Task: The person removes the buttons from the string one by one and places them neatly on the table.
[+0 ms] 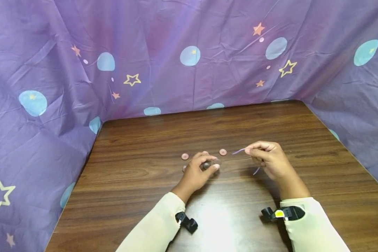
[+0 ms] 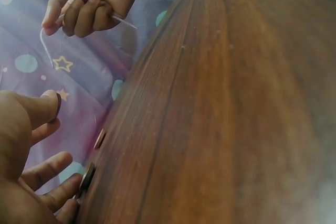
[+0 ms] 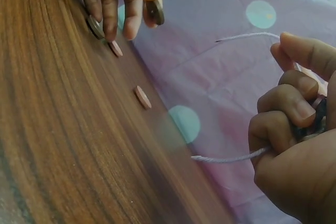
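Head view: the left hand pinches a dark button between thumb and forefinger, held clear of the surface. Its remaining fingers are spread over a second dark button; whether they touch it cannot be determined.

The right hand is closed around a pale purple cord, with thumb and forefinger gripping it near one end. That end projects toward the left hand, near the pinched button but apart from it. The cord's other end emerges below the curled fingers. Right wrist view records a dark item within the right hand's grasp, mostly hidden; its nature cannot be confirmed.

On the surface, one pink button lies flat between the hands, and another pink button lies just beyond the left hand. Purple patterned cloth stands behind the surface.
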`<action>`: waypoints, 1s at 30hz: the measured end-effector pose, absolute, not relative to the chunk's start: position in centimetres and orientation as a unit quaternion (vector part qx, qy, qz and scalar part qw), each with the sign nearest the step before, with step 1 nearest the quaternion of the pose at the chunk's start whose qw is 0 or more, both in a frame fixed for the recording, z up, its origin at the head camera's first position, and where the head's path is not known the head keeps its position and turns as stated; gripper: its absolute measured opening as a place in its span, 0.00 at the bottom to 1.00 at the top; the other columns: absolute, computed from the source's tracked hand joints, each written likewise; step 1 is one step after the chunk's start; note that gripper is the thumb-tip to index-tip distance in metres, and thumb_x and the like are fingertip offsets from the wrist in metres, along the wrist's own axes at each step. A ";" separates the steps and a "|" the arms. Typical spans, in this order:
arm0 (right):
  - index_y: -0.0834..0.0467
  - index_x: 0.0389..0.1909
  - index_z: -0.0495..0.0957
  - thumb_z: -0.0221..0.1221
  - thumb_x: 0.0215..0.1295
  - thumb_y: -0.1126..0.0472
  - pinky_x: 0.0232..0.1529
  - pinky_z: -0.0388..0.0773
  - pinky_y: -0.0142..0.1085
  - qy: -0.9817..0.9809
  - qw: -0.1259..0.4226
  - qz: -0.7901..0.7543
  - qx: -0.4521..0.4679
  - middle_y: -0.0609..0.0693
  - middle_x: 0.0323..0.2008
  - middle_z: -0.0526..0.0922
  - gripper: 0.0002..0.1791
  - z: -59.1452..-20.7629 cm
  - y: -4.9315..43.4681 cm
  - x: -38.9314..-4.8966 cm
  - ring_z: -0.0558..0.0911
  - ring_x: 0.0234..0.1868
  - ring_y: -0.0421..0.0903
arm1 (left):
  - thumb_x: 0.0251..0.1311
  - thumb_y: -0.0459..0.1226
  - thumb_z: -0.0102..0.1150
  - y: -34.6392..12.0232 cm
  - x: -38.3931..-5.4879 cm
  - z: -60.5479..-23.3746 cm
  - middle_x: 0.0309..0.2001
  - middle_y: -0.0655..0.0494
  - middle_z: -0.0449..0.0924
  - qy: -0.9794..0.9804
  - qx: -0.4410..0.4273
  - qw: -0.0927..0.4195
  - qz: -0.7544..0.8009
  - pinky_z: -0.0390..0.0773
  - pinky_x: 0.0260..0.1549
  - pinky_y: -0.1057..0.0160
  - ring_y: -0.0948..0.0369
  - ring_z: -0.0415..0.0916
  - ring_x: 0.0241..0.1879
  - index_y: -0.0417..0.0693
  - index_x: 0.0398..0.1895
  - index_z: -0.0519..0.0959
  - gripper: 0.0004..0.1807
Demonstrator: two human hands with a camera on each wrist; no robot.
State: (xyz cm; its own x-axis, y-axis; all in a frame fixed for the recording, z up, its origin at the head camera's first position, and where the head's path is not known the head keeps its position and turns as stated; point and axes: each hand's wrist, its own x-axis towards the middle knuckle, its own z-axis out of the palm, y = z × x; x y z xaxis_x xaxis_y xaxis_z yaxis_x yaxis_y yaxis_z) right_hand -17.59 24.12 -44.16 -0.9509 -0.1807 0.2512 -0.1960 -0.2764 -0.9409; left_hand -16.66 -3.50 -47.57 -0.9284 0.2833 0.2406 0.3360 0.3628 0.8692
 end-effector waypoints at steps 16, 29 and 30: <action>0.52 0.33 0.92 0.51 0.72 0.83 0.23 0.42 0.45 -0.604 0.010 0.783 0.148 0.39 0.17 0.76 0.27 -43.9 24.6 -16.7 0.52 0.19 0.48 | 0.69 0.42 0.74 -1.6 -16.6 -47.7 0.64 0.46 0.84 -0.874 -0.174 0.045 -0.452 0.75 0.71 0.38 0.46 0.78 0.72 0.50 0.56 0.89 0.16; 0.54 0.34 0.92 0.52 0.73 0.82 0.22 0.41 0.45 -0.596 0.020 0.788 0.153 0.41 0.18 0.77 0.25 -43.5 24.6 -16.4 0.49 0.20 0.52 | 0.65 0.48 0.76 0.0 -16.0 -47.7 0.56 0.58 0.90 -0.924 -0.139 0.099 -0.341 0.76 0.53 0.49 0.52 0.83 0.61 0.60 0.54 0.91 0.16; 0.54 0.33 0.92 0.52 0.73 0.82 0.22 0.41 0.45 -0.596 0.021 0.789 0.151 0.41 0.18 0.77 0.25 -43.5 24.6 -16.4 0.49 0.20 0.52 | 0.64 0.48 0.76 0.1 -16.0 -47.8 0.55 0.58 0.90 -0.926 -0.138 0.101 -0.338 0.76 0.52 0.50 0.52 0.84 0.60 0.60 0.54 0.91 0.16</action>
